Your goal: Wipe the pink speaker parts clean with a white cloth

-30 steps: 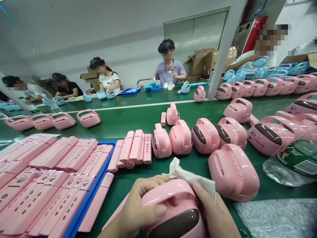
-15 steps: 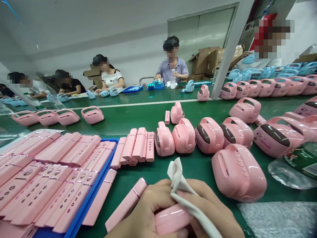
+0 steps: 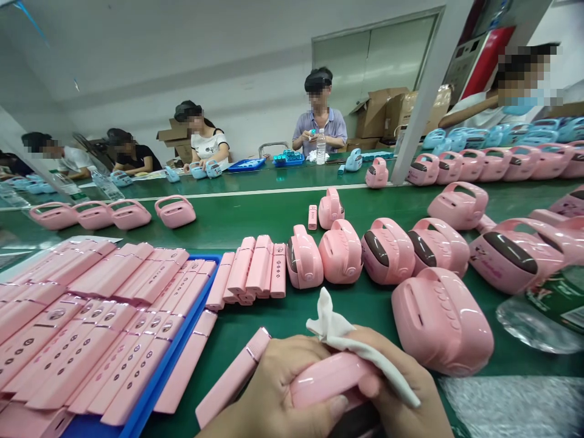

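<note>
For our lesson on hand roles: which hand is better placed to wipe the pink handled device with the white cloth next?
Probably the right hand: it holds the white cloth beside the pink handled device, while the left hand is busy gripping the handle.

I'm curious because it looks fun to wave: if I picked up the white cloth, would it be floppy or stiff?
Probably floppy: the cloth bends in a curve along the right hand. Maybe not totally limp, since one creased corner pokes upward. It's likely light too, because it looks thin.
</note>
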A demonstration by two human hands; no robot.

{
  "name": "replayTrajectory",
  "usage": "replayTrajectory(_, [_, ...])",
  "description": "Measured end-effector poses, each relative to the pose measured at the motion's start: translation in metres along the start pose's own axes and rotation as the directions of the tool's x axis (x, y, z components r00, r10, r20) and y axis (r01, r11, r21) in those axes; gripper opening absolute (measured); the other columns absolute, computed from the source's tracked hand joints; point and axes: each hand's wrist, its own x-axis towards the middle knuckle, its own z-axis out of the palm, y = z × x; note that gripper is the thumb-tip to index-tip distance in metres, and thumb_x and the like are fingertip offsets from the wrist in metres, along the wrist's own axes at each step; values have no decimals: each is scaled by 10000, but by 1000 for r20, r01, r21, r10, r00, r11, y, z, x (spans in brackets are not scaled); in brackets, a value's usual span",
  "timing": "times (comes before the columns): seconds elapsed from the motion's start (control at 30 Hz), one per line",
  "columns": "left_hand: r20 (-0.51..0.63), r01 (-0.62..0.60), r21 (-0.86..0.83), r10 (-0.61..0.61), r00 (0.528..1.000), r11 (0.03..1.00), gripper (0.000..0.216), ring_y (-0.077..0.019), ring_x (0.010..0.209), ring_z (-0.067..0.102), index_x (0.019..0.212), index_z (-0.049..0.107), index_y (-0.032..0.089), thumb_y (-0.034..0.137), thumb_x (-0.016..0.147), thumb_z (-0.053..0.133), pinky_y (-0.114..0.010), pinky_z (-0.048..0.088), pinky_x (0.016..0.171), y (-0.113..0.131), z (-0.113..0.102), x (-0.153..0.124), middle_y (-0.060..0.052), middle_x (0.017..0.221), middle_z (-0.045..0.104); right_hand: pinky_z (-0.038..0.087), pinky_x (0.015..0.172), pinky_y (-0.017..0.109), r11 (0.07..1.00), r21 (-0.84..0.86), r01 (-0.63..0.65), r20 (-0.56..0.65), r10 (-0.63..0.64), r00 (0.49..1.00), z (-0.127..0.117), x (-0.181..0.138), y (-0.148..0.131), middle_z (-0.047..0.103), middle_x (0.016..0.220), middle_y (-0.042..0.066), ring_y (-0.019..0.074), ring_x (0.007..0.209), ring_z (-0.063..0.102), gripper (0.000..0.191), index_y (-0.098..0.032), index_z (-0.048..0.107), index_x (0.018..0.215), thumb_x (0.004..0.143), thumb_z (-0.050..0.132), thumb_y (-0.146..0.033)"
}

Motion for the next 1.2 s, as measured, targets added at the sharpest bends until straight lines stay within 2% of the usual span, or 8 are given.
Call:
replayTrajectory(0.27, [10, -112, 200, 112, 994, 973, 199, -185, 713, 637, 876, 660, 135, 318, 812, 614, -218, 482, 667, 1, -2, -2, -93, 789, 684, 475, 677, 151, 1000, -2, -9, -21, 9, 1000, 1, 4, 0, 594, 846, -56, 134, 717, 565, 292, -317, 605, 889, 792, 594, -593])
replayTrajectory(0.5, [-35, -177, 236, 190, 981, 956, 219, -187, 664, 646, 811, 642, 150, 369, 823, 633, -219, 478, 613, -3, 2, -3, -91, 753, 687, 420, 952, 227, 991, -85, 99, 17, -98, 995, -3, 3, 3, 638, 866, -76, 165, 857, 609, 318, -379, 581, 977, 775, 583, -624])
replayTrajectory(0.67, [-38, -93, 178, 101, 994, 980, 133, -198, 728, 622, 844, 656, 159, 231, 739, 690, -255, 480, 706, 0, -1, -2, -80, 806, 676, 487, 720, 196, 998, -30, 48, -33, -49, 998, -1, 4, 1, 601, 860, -31, 169, 778, 583, 289, -303, 599, 901, 796, 604, -573])
replayTrajectory(0.77, [40, -30, 126, 25, 999, 992, 206, -236, 857, 600, 883, 657, 151, 225, 695, 699, -300, 458, 806, 4, -3, 0, -105, 902, 661, 476, 730, 216, 995, -60, 80, -14, -81, 997, 0, 3, -3, 584, 920, -19, 165, 822, 567, 135, -275, 566, 877, 853, 571, -407])
replayTrajectory(0.87, [131, -156, 135, 139, 982, 978, 221, -250, 899, 594, 934, 640, 160, 282, 751, 649, -324, 451, 816, 3, -4, -2, -117, 946, 659, 464, 686, 254, 985, -138, 105, 10, -105, 994, -2, 1, -7, 550, 943, -6, 162, 781, 569, 116, -241, 505, 803, 865, 509, -339])
replayTrajectory(1.03, [-56, -330, 628, 464, 884, 705, 246, -175, 563, 470, 695, 521, 169, 335, 877, 520, -309, 341, 516, -6, -3, -12, -47, 623, 522, 411, 574, 287, 932, -276, 234, 54, -228, 972, -8, -5, -14, 446, 776, 16, 157, 673, 497, 222, -194, 448, 711, 918, 375, -230])
replayTrajectory(1.1, [-29, -363, 760, 587, 809, 539, 312, -137, 488, 330, 605, 423, 178, 296, 888, 484, -303, 226, 459, -10, -3, -14, 2, 547, 393, 389, 556, 309, 901, -324, 290, 102, -272, 957, -9, -6, -16, 423, 735, 23, 172, 661, 464, 200, -185, 447, 724, 910, 373, -199])
replayTrajectory(1.2, [93, -452, 781, 635, 767, 432, 334, -128, 466, 276, 572, 356, 191, 189, 905, 377, -307, 166, 442, -14, -3, -11, 17, 519, 351, 338, 539, 342, 830, -414, 374, 139, -348, 927, -7, -6, -19, 421, 666, 26, 184, 620, 413, 170, -182, 428, 726, 883, 377, -141])
